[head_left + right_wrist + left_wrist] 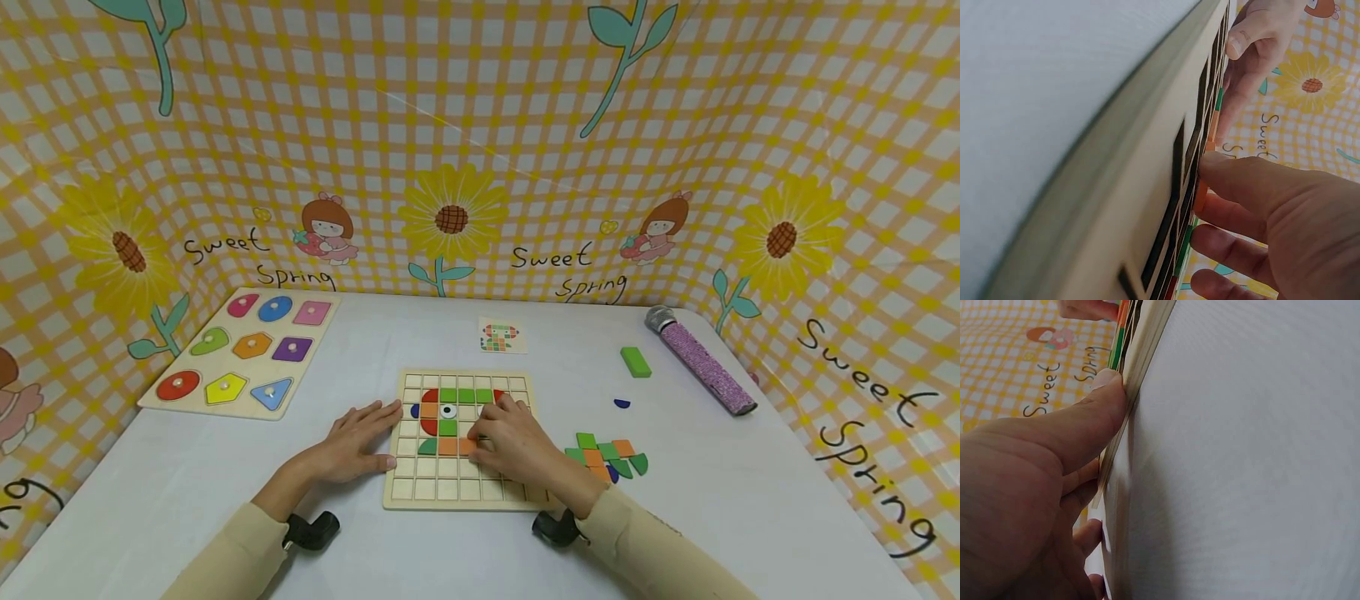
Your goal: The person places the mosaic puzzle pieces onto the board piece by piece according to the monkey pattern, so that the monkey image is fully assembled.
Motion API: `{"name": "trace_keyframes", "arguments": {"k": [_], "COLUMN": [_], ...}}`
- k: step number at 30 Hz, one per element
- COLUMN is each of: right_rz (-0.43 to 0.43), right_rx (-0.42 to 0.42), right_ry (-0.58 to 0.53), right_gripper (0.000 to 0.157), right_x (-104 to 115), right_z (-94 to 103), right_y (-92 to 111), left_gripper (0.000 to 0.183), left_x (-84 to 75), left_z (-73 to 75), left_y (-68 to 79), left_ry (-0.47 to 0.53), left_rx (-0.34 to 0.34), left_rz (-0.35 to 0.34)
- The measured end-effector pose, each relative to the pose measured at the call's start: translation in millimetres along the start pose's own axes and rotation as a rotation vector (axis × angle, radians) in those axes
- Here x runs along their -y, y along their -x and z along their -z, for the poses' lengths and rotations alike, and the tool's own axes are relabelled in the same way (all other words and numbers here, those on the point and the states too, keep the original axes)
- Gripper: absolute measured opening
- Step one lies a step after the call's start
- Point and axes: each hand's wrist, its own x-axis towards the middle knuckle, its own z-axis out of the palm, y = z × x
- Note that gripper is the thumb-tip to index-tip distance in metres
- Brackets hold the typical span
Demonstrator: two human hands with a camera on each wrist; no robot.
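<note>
A wooden grid board (468, 493) lies on the white table, partly filled with coloured tiles. My left hand (352, 446) rests at the board's left edge, fingers spread; in the left wrist view its thumb (1100, 403) touches the rim. Over the board's middle, my right hand (517, 442) pinches an orange square tile (1210, 147) between thumb and index finger, beside another orange tile (447, 447) in the same row. A round eye tile (447, 411), red curved tiles (429, 427) and green squares (465, 395) sit in upper cells. My right hand hides part of the right side.
Loose green, orange and blue tiles (606, 452) lie right of the board, with a blue half-round piece (622, 403) and a green block (636, 362) farther back. A pattern card (503, 335) lies behind the board. A shape puzzle (247, 369) stands left, a glittery microphone (705, 367) right.
</note>
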Motion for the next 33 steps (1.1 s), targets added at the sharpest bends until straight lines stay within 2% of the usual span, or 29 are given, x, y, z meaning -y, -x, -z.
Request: {"name": "trace_keyframes", "arguments": {"k": [11,17,20,26,33], "right_rz": [-0.020,-0.035,-0.069,-0.178,-0.219], "right_rx": [0.003,-0.040,-0.058,-0.035,-0.031], "right_ry": [-0.011,-0.033,-0.037,-0.028,-0.003], "right_gripper": [0.018,0.020,0.019,0.021,0.028], "right_x": [0.9,-6.0,-15.3,-43.0,-77.0], "right_z": [0.2,3.5,7.6,15.9,26.1], "right_y": [1.0,6.4,11.7,29.3,55.7], "left_gripper": [0.073,0.074,0.074,0.073,0.073], "left_x": [0.0,-1.4,-2.9,-3.7,-2.4], "left_z": [0.2,0.0,0.6,1.1,0.1], "left_y": [-0.1,0.2,0.4,0.7,0.7], "left_ry": [0.005,0.013,0.013,0.016,0.003], "left_rx": [0.002,0.010,0.013,0.011,0.012], "left_rz": [0.002,0.010,0.017,0.021,0.023]}}
